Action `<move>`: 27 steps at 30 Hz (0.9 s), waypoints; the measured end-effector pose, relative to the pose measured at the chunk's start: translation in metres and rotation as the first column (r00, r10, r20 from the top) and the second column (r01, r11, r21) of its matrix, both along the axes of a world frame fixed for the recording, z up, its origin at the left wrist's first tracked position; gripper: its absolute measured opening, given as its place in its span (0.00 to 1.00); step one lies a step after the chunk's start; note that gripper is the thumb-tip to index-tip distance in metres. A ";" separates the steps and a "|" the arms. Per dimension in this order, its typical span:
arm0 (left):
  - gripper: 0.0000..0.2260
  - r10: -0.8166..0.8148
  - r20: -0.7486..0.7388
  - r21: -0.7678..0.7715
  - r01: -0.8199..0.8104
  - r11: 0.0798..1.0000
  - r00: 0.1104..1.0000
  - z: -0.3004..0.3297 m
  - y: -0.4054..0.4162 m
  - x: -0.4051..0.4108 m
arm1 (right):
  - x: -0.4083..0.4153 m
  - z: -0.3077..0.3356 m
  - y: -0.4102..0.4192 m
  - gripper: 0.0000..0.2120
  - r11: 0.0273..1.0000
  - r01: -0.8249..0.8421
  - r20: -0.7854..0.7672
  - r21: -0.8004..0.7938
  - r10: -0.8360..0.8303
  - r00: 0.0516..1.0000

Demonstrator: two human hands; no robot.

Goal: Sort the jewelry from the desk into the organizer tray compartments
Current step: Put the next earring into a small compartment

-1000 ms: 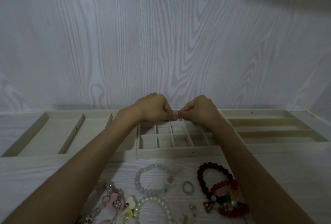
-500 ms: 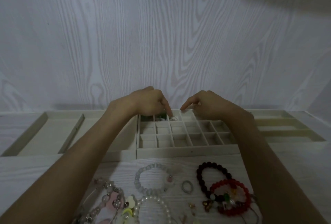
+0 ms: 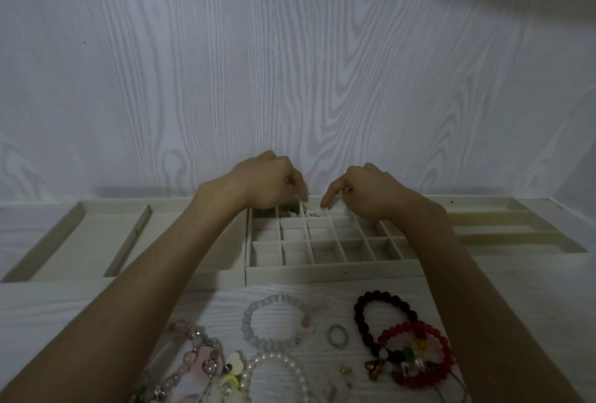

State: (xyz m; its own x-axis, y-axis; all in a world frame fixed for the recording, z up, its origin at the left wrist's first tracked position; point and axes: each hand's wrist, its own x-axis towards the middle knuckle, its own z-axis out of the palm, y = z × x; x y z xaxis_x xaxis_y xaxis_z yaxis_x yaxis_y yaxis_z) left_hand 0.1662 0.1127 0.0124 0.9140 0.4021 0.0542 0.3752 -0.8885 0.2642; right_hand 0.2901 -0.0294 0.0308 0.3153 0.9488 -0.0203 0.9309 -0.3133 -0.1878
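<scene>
- a small pale piece of jewelry (image 3: 312,210) lies in a back-row compartment of the gridded organizer tray (image 3: 332,265); it is too small to tell whether it is an earring or a charm. the cells just left of it hold small dark bits, also unclear.
- the left hand (image 3: 269,183) hovers over that back row, fingers curled downward with the tips near the cell; i cannot tell whether they pinch anything.
- the right hand (image 3: 364,191) is just beside it, forefinger stretched down toward the same cell and the other fingers loosely curled; it seems to hold nothing.
- judged step: a small item is being dropped or nudged into its cell, so this placement looks nearly done.
- most of the task is left: on the desk (image 3: 48,322) near the camera lie a pale bead bracelet (image 3: 248,327), a ring (image 3: 338,335), a dark bead bracelet (image 3: 359,315), a red bead bracelet (image 3: 443,354) overlapping it, a pearl strand (image 3: 290,370) and a pink-and-clear bead piece (image 3: 200,357).
- next move, likely: draw both hands back to the near pile and pick one piece; the ring needs a fine pinch and suits a small cell.
- bracelets would need the wider trays, the left tray (image 3: 80,235) or the right tray (image 3: 516,231), both flanking the grid.
- the overlapping red and dark bracelets may lift together, so they should be separated first.
</scene>
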 end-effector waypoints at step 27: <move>0.14 -0.005 -0.109 0.051 0.010 0.999 0.994 -0.004 -0.017 0.001 | -0.016 -0.014 0.005 0.17 0.995 0.020 0.239 -0.098 0.004 0.971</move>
State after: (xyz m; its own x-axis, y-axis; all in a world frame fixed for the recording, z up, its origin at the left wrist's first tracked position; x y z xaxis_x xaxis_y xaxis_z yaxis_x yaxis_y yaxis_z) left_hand 0.1677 0.0955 0.0080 0.9186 0.3944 -0.0254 0.3925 -0.9027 0.1760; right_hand 0.2738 -0.0248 0.0169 0.3298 0.9433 -0.0370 0.9424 -0.3266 0.0719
